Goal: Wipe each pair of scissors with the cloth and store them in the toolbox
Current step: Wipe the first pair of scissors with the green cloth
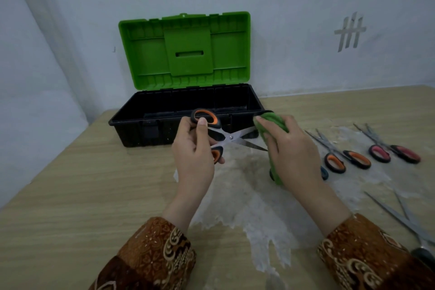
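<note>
Pale wood table (70, 195) by a white wall — an open toolbox (131, 122) sits at its far edge. Before it, the left hand (195, 158) grips orange-handled scissors (226, 136), blades spread; the right hand (292, 150) clutches a green cloth (270, 125) against them — more scissors (346, 158) lie right.

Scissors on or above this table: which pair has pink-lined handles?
The pink-handled scissors, lying farthest right beside the orange-handled pair on the table. The pair in the left hand has orange handles too.
</note>
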{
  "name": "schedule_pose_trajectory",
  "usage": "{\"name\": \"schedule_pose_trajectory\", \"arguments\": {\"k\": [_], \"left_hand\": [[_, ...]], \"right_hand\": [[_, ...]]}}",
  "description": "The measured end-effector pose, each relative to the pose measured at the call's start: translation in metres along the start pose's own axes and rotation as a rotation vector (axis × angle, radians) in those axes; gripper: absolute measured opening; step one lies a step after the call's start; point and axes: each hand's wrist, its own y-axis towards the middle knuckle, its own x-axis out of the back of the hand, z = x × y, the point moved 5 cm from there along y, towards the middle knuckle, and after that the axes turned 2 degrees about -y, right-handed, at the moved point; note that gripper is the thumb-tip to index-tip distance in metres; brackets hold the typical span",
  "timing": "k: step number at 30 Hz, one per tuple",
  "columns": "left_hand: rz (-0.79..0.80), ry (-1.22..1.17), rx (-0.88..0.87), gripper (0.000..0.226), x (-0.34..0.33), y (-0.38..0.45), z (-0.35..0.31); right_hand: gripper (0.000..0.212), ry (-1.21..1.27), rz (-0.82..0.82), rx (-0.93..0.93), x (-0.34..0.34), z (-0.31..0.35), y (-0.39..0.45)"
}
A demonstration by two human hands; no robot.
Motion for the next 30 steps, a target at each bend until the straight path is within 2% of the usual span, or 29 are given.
{"name": "schedule_pose_trajectory", "arguments": {"k": [3, 6, 9, 11, 18, 22, 25, 28, 30], "left_hand": [[-0.008, 0.020, -0.004, 0.022, 0.000, 0.001, 0.001], [-0.030, 0.023, 0.005, 0.023, 0.003, 0.004, 0.003], [-0.055, 0.011, 0.007, 0.024, 0.005, 0.005, 0.006], [-0.074, 0.009, 0.010, 0.023, 0.007, 0.005, 0.006], [-0.168, -0.037, 0.016, 0.023, 0.017, 0.010, 0.002], [-0.181, -0.038, 0.007, 0.023, 0.019, 0.010, 0.000], [-0.142, 0.008, -0.069, 0.021, 0.014, 0.007, -0.004], [-0.091, 0.054, -0.138, 0.019, 0.010, 0.004, -0.005], [-0.100, 0.055, -0.133, 0.019, 0.011, 0.005, -0.004]], "right_hand": [[0.035, -0.001, -0.094, -0.043, 0.013, -0.010, 0.004], [0.036, 0.078, -0.162, 0.075, 0.024, 0.003, 0.007], [0.035, 0.131, -0.022, 0.324, 0.012, 0.031, 0.000], [0.035, 0.113, 0.070, 0.393, 0.001, 0.038, -0.006], [0.038, 0.045, 0.103, 0.174, -0.002, 0.007, -0.001], [0.036, 0.072, 0.009, 0.054, 0.012, 0.001, 0.004], [0.033, 0.202, -0.023, 0.118, 0.017, 0.016, 0.005], [0.038, 0.240, 0.080, 0.200, 0.006, 0.037, -0.004], [0.040, 0.184, 0.113, 0.188, 0.000, 0.037, -0.006]]}}
